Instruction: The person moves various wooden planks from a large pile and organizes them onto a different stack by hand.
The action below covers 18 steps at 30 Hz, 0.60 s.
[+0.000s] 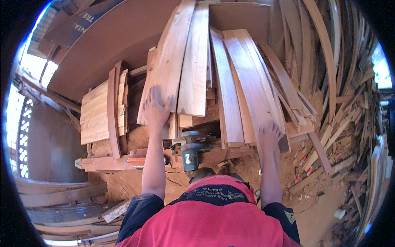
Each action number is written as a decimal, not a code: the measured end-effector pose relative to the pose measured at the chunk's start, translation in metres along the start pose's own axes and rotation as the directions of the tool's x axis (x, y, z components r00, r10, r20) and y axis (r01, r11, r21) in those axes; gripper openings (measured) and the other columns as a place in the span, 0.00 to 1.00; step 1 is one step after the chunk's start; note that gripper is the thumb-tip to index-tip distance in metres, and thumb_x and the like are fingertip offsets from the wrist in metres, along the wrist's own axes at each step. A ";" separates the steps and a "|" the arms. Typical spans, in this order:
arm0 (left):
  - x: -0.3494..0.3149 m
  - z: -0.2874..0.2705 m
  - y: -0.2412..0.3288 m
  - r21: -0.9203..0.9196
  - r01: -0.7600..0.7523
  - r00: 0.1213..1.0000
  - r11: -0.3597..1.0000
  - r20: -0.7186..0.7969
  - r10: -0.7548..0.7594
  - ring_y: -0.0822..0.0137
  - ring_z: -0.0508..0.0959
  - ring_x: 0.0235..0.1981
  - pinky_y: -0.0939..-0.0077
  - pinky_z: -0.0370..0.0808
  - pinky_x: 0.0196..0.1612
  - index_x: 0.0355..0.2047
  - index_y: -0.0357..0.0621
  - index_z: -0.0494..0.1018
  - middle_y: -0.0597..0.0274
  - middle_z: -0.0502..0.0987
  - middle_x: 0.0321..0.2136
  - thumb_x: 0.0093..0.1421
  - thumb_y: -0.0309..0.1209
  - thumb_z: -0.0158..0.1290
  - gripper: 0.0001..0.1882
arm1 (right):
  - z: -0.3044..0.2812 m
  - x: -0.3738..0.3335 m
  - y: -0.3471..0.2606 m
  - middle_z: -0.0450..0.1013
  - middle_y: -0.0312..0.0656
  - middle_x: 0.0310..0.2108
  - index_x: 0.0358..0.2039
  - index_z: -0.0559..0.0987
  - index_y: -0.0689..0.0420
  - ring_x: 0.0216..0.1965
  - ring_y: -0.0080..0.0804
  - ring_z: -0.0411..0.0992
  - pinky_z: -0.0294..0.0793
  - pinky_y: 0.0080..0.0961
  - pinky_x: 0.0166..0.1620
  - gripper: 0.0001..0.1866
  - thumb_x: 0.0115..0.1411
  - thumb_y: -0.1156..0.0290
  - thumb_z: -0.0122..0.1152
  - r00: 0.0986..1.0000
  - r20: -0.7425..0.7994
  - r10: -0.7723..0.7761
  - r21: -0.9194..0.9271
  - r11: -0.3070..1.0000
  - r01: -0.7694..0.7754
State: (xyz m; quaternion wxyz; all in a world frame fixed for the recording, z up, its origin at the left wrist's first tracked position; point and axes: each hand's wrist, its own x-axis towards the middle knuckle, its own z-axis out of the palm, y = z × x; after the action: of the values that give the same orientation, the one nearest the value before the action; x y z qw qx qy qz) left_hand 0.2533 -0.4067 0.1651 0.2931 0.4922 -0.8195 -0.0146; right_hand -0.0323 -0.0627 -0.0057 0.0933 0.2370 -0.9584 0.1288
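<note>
My left hand (156, 109) lies on the near end of a long pale wooden board (168, 66), fingers spread and thumb apart. Beside it on the right is another light board (194, 70). My right hand (270, 135) rests with parted fingers on the near end of a fanned group of planks (251, 82). Between my arms, just below the boards, sits a power saw (190, 158) with a teal motor body and grey guard. The undersides of the boards are hidden.
At left, joined light slats (96, 111) stand beside reddish-brown strips (113, 111). An orange-handled tool (136, 160) lies on a wooden beam (103, 164). Offcuts and long strips (341, 119) crowd the right side. Stacked planks (66, 195) fill the lower left.
</note>
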 end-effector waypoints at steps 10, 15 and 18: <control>0.000 0.009 0.000 0.012 -0.010 1.000 1.000 0.010 0.010 0.43 0.72 0.59 0.53 0.67 0.62 0.69 0.49 0.59 0.48 0.70 0.63 0.58 0.56 0.57 0.44 | 0.001 0.001 0.002 0.70 0.48 0.58 0.61 0.69 0.53 0.63 0.47 0.63 0.57 0.59 0.63 0.30 0.63 0.50 0.56 0.999 -0.040 -0.003 0.030 1.000 0.005; 0.000 0.009 -0.004 0.028 -0.054 0.998 0.998 -0.043 0.055 0.42 0.73 0.58 0.52 0.68 0.61 0.70 0.50 0.59 0.49 0.70 0.62 0.58 0.57 0.57 0.44 | -0.001 0.000 -0.001 0.71 0.46 0.57 0.59 0.69 0.54 0.62 0.45 0.64 0.58 0.58 0.62 0.29 0.63 0.50 0.56 0.998 -0.059 -0.006 0.032 0.999 0.007; -0.001 0.006 0.001 0.012 -0.012 1.000 1.000 0.006 0.012 0.42 0.73 0.57 0.52 0.68 0.60 0.69 0.50 0.60 0.49 0.70 0.62 0.59 0.58 0.56 0.44 | -0.001 0.001 0.000 0.71 0.45 0.56 0.59 0.70 0.54 0.61 0.44 0.65 0.59 0.58 0.61 0.29 0.63 0.51 0.57 0.998 -0.065 -0.007 0.025 1.000 0.009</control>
State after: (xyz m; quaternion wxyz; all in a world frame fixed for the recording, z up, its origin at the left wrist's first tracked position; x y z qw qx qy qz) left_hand 0.2501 -0.4067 0.1597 0.2877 0.4888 -0.8236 -0.0096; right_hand -0.0330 -0.0632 -0.0046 0.1221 0.2377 -0.9522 0.1481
